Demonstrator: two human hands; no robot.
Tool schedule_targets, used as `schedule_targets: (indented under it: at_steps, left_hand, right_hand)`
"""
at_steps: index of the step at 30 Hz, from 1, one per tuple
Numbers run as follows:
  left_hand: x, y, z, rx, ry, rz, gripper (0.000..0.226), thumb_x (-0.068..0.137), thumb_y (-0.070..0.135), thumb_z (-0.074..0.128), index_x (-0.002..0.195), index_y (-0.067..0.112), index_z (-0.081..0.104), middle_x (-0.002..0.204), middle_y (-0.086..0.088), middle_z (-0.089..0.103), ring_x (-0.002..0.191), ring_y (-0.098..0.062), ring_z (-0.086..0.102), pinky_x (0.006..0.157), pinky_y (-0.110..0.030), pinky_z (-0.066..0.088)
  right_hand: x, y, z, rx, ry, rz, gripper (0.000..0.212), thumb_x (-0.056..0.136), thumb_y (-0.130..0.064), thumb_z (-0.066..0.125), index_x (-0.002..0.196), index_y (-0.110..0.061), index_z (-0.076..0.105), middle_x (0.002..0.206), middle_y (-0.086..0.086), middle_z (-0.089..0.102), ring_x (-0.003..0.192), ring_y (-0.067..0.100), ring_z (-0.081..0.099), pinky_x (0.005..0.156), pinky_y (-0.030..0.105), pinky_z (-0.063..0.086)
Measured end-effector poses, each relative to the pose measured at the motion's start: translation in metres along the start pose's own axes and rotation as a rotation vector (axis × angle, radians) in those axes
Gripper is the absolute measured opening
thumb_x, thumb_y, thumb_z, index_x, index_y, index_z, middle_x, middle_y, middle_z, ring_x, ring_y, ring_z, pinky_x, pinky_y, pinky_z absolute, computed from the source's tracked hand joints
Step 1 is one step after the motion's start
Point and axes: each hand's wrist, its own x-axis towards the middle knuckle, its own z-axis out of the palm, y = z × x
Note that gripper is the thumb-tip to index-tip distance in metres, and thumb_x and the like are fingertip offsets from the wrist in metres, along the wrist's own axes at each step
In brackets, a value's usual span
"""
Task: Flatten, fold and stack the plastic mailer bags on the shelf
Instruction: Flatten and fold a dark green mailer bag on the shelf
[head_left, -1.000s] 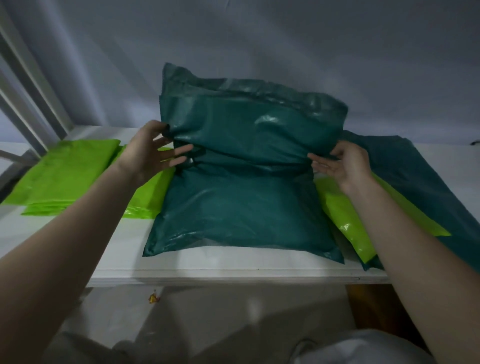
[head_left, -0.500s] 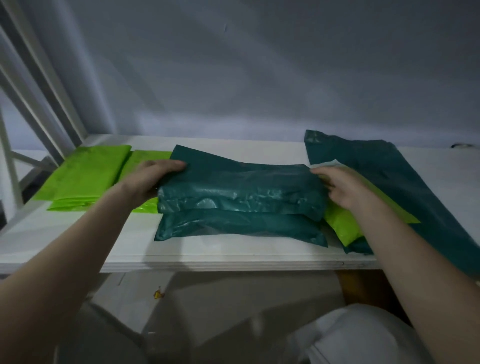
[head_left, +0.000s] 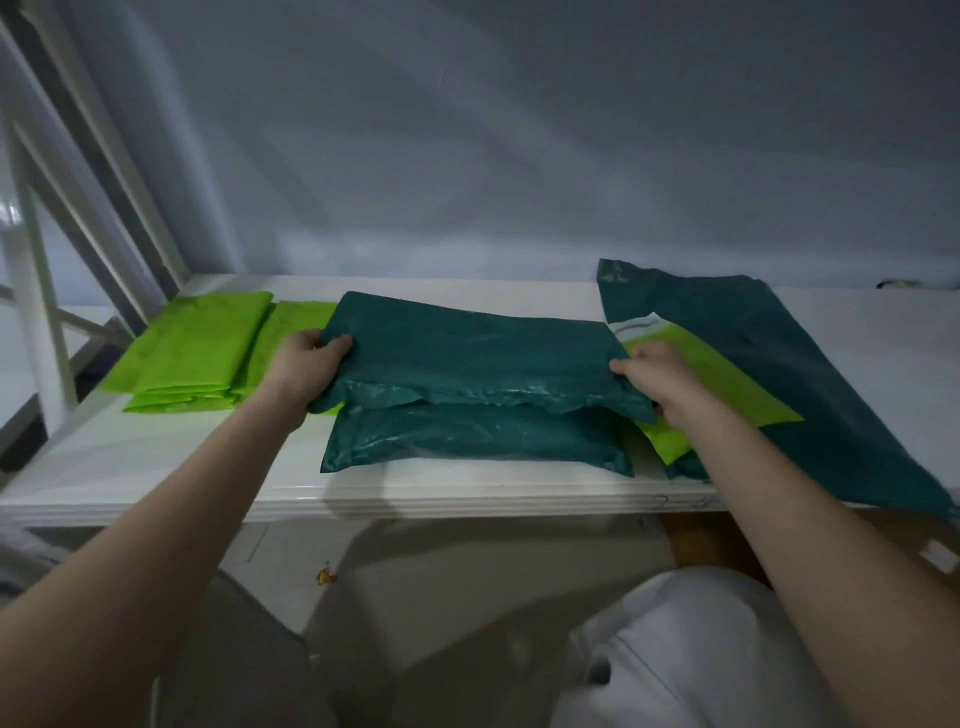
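Observation:
A dark green mailer bag (head_left: 478, 384) lies folded over itself at the middle of the white shelf (head_left: 156, 467), its upper flap covering its puffy lower half. My left hand (head_left: 306, 364) grips the flap's left edge, thumb on top. My right hand (head_left: 654, 371) pinches the flap's right edge. Folded lime green bags (head_left: 202, 348) are stacked at the left. To the right, a lime green bag (head_left: 711, 384) lies on a flat dark green bag (head_left: 810, 384).
A slanted white shelf frame (head_left: 78, 197) rises at the left and a grey wall (head_left: 519, 130) stands behind. The shelf's front edge (head_left: 467, 501) runs across the view, with the floor and my pale clothing (head_left: 701, 649) below.
The bag's raised upper half came down toward me over its lower half. Both hands followed it down and now hold the folded flap's edges, drawn further forward.

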Motion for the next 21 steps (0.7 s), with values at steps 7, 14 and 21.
schedule_targets:
  at_steps: [7, 14, 21]
  left_hand:
    - [-0.011, -0.024, 0.003, 0.417, 0.073, 0.166, 0.027, 0.094, 0.023, 0.052, 0.106, 0.000, 0.061, 0.100, -0.018, 0.065, 0.093, -0.035, 0.060, 0.072, -0.033, 0.043]
    - [-0.008, -0.035, 0.007, 0.743, 0.167, 0.216, 0.031, 0.091, 0.037, 0.054, 0.103, 0.008, 0.055, 0.098, -0.018, 0.066, 0.091, -0.038, 0.059, 0.067, -0.038, 0.046]
    - [0.006, -0.017, 0.006, 0.553, 0.161, 0.177, 0.052, 0.080, 0.031, 0.062, 0.121, 0.012, 0.038, 0.111, -0.010, 0.060, 0.105, -0.034, 0.054, 0.084, -0.041, 0.044]
  right_hand:
    - [0.000, 0.026, 0.011, -0.312, 0.038, -0.084, 0.015, 0.096, -0.022, 0.044, 0.090, -0.008, 0.043, 0.079, 0.007, 0.049, 0.081, 0.025, 0.049, 0.067, 0.033, 0.036]
    - [-0.002, 0.031, 0.021, -0.469, 0.088, -0.156, 0.021, 0.096, -0.021, 0.049, 0.079, -0.013, 0.040, 0.069, 0.004, 0.046, 0.070, 0.026, 0.050, 0.063, 0.036, 0.042]
    - [0.006, 0.018, 0.015, -0.446, 0.223, -0.232, 0.025, 0.085, -0.012, 0.056, 0.108, -0.003, 0.050, 0.082, 0.008, 0.054, 0.067, 0.019, 0.047, 0.053, 0.029, 0.035]
